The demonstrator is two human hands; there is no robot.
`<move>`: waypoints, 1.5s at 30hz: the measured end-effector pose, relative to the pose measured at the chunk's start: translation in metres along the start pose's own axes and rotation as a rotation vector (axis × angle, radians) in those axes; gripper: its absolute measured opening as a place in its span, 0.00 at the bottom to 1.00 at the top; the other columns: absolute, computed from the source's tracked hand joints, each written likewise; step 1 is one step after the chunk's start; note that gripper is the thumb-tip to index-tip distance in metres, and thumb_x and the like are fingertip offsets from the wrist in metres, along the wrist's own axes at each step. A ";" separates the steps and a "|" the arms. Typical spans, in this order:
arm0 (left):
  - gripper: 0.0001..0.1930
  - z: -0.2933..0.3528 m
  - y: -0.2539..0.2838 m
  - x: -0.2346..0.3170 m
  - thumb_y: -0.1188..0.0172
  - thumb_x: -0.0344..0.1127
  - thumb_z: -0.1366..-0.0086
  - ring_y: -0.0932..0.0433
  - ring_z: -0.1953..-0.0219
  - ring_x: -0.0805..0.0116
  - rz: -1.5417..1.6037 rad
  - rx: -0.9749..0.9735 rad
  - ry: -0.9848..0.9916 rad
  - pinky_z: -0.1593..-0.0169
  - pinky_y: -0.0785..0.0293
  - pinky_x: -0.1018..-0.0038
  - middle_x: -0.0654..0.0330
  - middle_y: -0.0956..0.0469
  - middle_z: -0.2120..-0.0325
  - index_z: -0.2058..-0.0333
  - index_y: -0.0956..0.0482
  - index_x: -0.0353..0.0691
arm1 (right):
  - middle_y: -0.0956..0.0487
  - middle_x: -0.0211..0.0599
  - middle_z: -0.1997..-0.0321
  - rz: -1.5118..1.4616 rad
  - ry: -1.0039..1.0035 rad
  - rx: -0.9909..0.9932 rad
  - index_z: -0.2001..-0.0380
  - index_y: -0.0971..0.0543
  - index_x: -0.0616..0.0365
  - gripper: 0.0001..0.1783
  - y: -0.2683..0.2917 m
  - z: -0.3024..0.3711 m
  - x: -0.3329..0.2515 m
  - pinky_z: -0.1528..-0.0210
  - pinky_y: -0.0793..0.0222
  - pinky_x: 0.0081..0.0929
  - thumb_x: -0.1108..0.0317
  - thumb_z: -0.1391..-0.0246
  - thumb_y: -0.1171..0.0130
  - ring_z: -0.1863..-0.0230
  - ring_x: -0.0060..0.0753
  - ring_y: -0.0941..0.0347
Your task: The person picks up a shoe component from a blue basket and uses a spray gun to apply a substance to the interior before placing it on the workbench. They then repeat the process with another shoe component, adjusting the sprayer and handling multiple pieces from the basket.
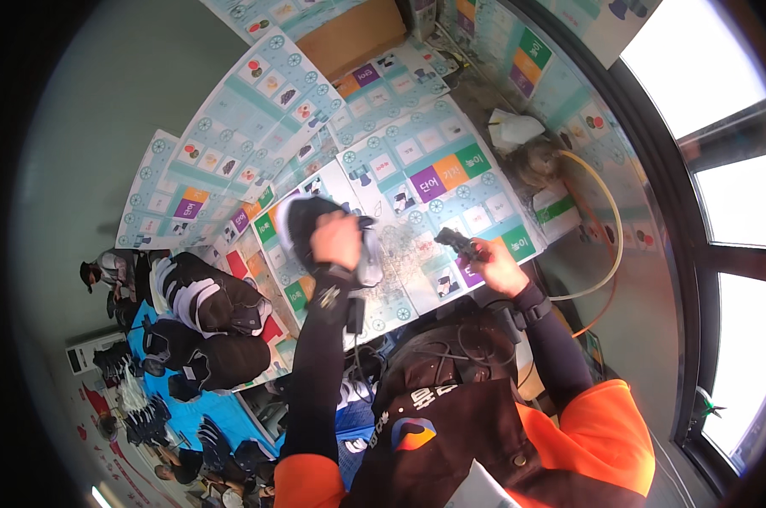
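My left hand (337,241) is closed on a dark shoe (306,222) with a pale sole, held above the left part of the worktable (404,222). Motion blurs the shoe, and my fingers cover part of it. To the right, my right hand (499,267) grips a small black tool (457,242) that looks like an air gun. Its front end points left, toward the shoe, with a gap between the two. Grey dust and small scraps (406,251) lie on the table beneath and between my hands.
Several dark shoes with pale soles (218,296) are piled left of the table. Printed sheets (247,118) stand up as a screen at the far left. A yellow hose (617,233) loops at the right, near a crumpled white bag (515,129). People (116,275) are farther left.
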State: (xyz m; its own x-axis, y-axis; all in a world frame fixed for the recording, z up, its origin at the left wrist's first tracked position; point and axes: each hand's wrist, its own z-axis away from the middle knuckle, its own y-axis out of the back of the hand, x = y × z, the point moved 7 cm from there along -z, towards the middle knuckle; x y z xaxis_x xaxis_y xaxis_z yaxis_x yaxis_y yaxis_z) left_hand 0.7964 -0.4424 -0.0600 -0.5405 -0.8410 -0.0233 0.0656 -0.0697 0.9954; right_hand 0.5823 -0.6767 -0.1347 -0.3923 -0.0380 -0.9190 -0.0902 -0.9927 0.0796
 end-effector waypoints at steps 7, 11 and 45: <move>0.08 -0.048 -0.082 0.064 0.33 0.41 0.37 0.16 0.60 0.48 0.163 -0.127 -0.187 0.53 0.19 0.55 0.51 0.16 0.67 0.65 0.10 0.46 | 0.18 0.59 0.68 0.328 0.040 0.031 0.58 0.20 0.57 0.12 -0.018 -0.003 -0.030 0.58 0.27 0.54 0.66 0.42 0.45 0.61 0.68 0.21; 0.08 -0.052 -0.086 0.065 0.33 0.41 0.37 0.16 0.60 0.47 0.210 -0.164 -0.185 0.53 0.20 0.54 0.51 0.16 0.66 0.63 0.10 0.47 | 0.19 0.60 0.68 0.352 0.044 0.108 0.59 0.19 0.56 0.12 -0.015 -0.006 -0.016 0.58 0.27 0.57 0.68 0.42 0.49 0.61 0.68 0.21; 0.11 -0.043 -0.094 0.059 0.31 0.44 0.37 0.16 0.57 0.50 0.215 -0.143 -0.152 0.50 0.21 0.57 0.53 0.14 0.64 0.61 0.10 0.47 | 0.18 0.61 0.69 0.505 0.018 0.047 0.65 0.17 0.60 0.14 -0.035 -0.016 -0.006 0.54 0.25 0.57 0.66 0.42 0.51 0.62 0.68 0.20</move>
State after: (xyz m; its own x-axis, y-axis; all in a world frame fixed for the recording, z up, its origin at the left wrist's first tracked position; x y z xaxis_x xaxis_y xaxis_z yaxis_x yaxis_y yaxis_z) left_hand 0.7939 -0.5085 -0.1590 -0.6201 -0.7555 0.2114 0.3040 0.0169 0.9525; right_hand 0.6022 -0.6430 -0.1376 -0.3816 -0.5146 -0.7679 0.0650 -0.8436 0.5330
